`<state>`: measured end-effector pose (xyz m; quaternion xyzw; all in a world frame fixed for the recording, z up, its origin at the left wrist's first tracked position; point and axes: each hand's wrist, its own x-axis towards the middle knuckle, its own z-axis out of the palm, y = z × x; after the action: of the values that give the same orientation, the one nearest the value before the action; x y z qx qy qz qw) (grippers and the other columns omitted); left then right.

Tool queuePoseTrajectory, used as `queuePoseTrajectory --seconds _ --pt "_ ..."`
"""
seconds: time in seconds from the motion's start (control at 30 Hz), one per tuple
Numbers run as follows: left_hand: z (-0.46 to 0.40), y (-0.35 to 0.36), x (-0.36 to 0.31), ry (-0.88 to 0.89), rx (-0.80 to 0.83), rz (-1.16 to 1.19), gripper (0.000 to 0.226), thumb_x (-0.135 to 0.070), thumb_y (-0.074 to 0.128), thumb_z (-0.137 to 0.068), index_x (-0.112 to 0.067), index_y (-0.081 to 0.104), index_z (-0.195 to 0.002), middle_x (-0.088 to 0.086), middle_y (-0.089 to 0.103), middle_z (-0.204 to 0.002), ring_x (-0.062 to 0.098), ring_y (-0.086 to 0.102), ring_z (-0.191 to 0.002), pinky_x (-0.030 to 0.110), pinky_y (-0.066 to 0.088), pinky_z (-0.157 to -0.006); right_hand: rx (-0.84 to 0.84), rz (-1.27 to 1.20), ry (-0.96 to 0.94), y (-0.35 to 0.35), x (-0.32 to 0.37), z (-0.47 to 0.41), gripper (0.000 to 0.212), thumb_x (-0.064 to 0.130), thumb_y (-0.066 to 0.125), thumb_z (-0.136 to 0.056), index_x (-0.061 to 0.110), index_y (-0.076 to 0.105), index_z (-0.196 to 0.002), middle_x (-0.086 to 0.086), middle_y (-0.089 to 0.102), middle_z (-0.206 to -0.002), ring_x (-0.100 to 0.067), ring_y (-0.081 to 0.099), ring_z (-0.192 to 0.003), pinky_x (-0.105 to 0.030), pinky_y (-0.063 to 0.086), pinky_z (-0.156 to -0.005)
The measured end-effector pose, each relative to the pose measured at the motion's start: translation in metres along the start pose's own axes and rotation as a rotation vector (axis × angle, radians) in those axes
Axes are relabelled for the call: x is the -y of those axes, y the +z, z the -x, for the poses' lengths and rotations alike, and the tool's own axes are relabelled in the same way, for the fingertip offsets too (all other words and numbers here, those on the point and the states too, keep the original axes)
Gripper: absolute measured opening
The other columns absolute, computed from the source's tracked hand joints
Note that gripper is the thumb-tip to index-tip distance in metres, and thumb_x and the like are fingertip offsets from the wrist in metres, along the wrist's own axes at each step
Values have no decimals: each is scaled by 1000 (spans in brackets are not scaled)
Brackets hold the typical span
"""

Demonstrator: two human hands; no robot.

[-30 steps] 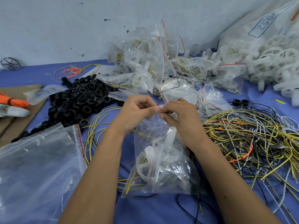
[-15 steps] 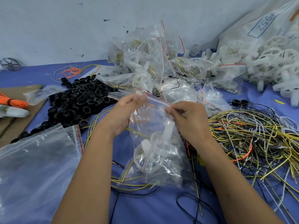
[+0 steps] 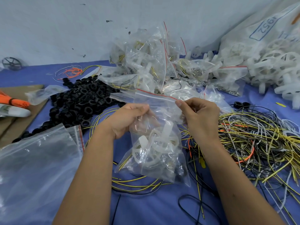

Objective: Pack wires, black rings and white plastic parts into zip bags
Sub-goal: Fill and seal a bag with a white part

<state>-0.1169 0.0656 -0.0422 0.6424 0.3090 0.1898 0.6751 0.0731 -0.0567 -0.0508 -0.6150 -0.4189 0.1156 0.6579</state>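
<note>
The zip bag point(image 3: 155, 137) is held up over the desk point(image 3: 146, 208) between both hands, at the centre of the view. The left hand point(image 3: 128, 120) is curled round the bag's left side below the seal, thumb pressed on the film. The right hand point(image 3: 199, 116) pinches the right end of the red-lined zip strip between thumb and forefinger. A white plastic part point(image 3: 154, 143) is seen through the film, with some wire and dark pieces at the bottom.

The bag is judged light, soft and slippery; the film would crumple under a firm grip, so hold is best taken at the stiffer zip strip, with the load left hanging below. Whether the seal is fully pressed shut cannot be told.

Outward, black rings point(image 3: 81, 101) are heaped to the left, loose wires point(image 3: 251, 137) to the right, filled bags point(image 3: 154, 65) behind, and empty bags point(image 3: 35, 168) near left. The count of rings inside the held bag is obscured by glare. The sack point(image 3: 259, 30) at far right is cut off.
</note>
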Motion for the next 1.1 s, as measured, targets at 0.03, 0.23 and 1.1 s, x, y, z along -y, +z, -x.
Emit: queuePoseTrajectory --seconds 0.03,0.23,1.1 --pt "0 0 -1 8 -38 23 39 -28 53 -105 -14 79 -80 13 79 -88 19 74 -65 30 62 -59 2 -62 46 0 0 -1 27 23 77 -90 9 70 -68 -8 63 -53 -12 53 -40 -22 43 -45" --pt "-2 -8 0 67 -109 131 36 -30 57 -99 -15 76 -73 9 78 -77 17 73 -60 28 60 -55 17 32 27 2 -4 1 35 29 76 -90 15 65 -60 -2 64 -49 -14 57 -40 -23 45 -45" --pt "-40 14 -56 141 -628 -81 49 -54 51 -102 -8 64 -110 8 69 -100 28 66 -91 49 53 -95 127 -450 472 37 26 -39 25 7 75 -89 13 66 -111 -2 73 -88 -9 69 -68 -24 50 -47"
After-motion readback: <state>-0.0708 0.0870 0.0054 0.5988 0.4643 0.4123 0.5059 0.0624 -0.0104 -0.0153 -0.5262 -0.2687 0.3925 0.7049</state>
